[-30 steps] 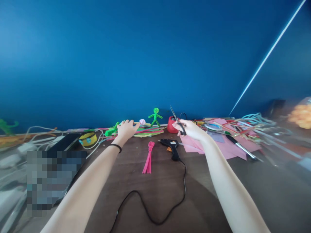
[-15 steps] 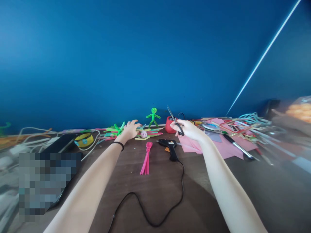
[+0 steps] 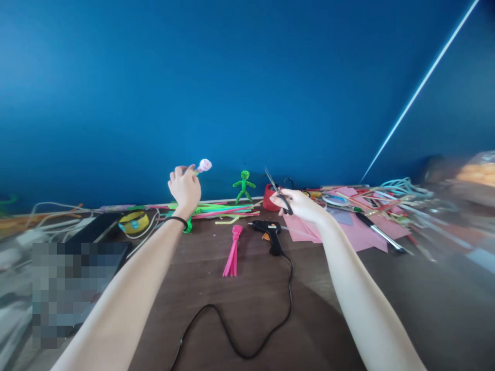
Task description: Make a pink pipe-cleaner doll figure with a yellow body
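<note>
My left hand [image 3: 185,188] is raised above the back of the table, its fingers closed on a stem with a pale pink rolled flower [image 3: 204,165] at its end. Scissors [image 3: 284,197] are in my right hand [image 3: 299,205], their blades pointing up and to the left. A green pipe-cleaner figure [image 3: 244,186] stands against the wall between my hands. Below it lies a pink pipe-cleaner bundle [image 3: 232,252], twisted at the top with its strands spread downward. Beside the bundle is a black glue gun [image 3: 271,234]. Colourful pipe cleaners [image 3: 228,211] lie along the wall.
The glue gun's black cord [image 3: 220,319] curves across the brown table. On the left are a yellow roll [image 3: 133,223], white cables and a dark device. Pink paper [image 3: 363,239], a black and silver pen [image 3: 379,234] and craft strips cover the right. A blurred hand shows at far right.
My left hand has lifted up and left from the pipe cleaners, carrying the pale pink flower off the table. The scissors in my right hand have hardly moved.
</note>
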Demonstrator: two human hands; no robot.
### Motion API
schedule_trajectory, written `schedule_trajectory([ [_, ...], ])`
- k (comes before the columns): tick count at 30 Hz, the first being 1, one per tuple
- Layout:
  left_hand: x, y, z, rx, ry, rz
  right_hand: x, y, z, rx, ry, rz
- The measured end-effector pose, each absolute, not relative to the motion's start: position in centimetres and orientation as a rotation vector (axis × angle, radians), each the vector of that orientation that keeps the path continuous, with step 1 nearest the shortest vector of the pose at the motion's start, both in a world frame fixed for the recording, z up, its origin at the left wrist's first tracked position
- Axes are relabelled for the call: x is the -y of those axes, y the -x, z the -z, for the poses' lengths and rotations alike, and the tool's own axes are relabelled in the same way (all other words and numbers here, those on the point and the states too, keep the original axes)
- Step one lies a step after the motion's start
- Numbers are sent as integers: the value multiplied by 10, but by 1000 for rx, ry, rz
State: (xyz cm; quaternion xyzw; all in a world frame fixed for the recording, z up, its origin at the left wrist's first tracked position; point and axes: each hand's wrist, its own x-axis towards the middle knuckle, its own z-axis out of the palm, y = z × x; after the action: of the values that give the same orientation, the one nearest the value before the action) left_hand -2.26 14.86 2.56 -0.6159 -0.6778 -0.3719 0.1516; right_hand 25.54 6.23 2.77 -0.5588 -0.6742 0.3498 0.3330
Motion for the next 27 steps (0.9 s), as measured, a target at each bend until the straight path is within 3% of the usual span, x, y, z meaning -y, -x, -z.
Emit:
schedule_trajectory([
  [5,-150,21,12,1846,2319,263,-64,-256,-26,1753,1452,-934],
  [7,-151,22,25,1855,2443,128,-64,-257,-26,1752,1446,-932],
  [9,-151,24,30,1888,2439,145,-62,-256,-27,1759,1445,-922],
  [15,-134,17,23,1880,2412,637,-59,-254,-32,1769,1466,-902],
  [20,-118,8,35,1545,2830,574,-60,-254,-30,1786,1465,-902],
  [27,-120,13,44,1783,2833,519,-60,-255,-30,1786,1459,-897],
])
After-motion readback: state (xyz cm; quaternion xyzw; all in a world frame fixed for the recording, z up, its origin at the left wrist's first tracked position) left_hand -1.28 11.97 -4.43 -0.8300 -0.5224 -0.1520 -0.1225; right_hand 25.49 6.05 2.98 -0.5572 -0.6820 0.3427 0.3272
